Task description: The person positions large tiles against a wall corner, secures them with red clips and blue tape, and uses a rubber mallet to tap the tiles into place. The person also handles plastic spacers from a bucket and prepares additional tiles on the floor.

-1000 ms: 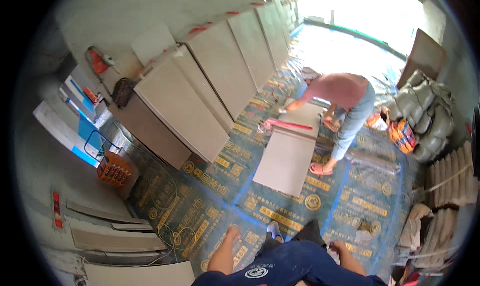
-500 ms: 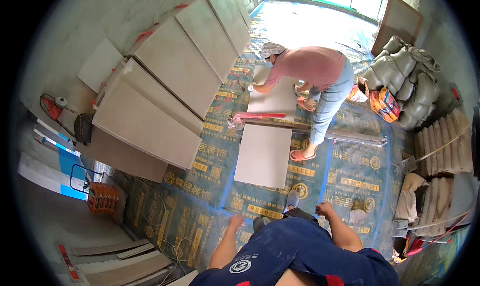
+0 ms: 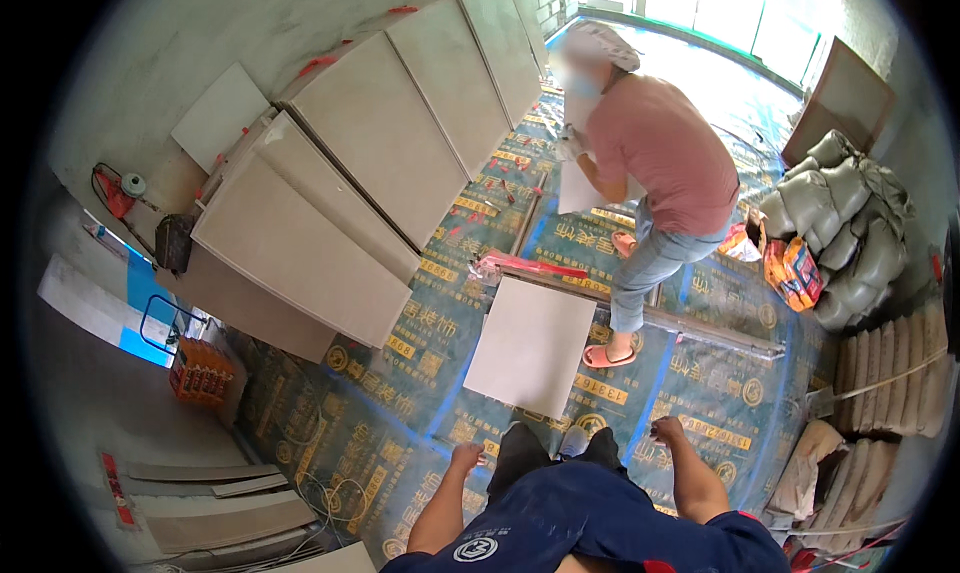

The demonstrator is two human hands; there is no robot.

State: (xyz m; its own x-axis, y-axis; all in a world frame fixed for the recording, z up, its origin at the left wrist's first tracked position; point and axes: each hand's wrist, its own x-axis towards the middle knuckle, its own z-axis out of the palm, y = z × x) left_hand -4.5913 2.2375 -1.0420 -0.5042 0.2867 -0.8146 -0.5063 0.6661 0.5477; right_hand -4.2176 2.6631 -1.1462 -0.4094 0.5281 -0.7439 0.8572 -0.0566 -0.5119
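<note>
My left hand [image 3: 466, 456] and my right hand [image 3: 668, 431] hang at my sides, empty, fingers loosely curled, above the printed floor covering. A large square beige tile [image 3: 531, 345] lies flat on the floor just ahead of my feet. Beyond it a long tile cutter rail [image 3: 640, 311] with a red handle [image 3: 530, 266] crosses the floor. A person in a pink shirt [image 3: 668, 158] stands past the rail, holding a pale tile piece [image 3: 575, 188] in gloved hands.
Large beige tiles [image 3: 330, 203] lean against the left wall. An orange crate [image 3: 200, 371] and a blue-framed stand sit at left, tile strips [image 3: 215, 508] at lower left. Grey sacks [image 3: 850, 223] and stacked bags [image 3: 890, 373] line the right side.
The view has tipped and moved closer to the floor tile. The other person has risen from a crouch and now stands holding a tile piece. My hands have stayed low and empty.
</note>
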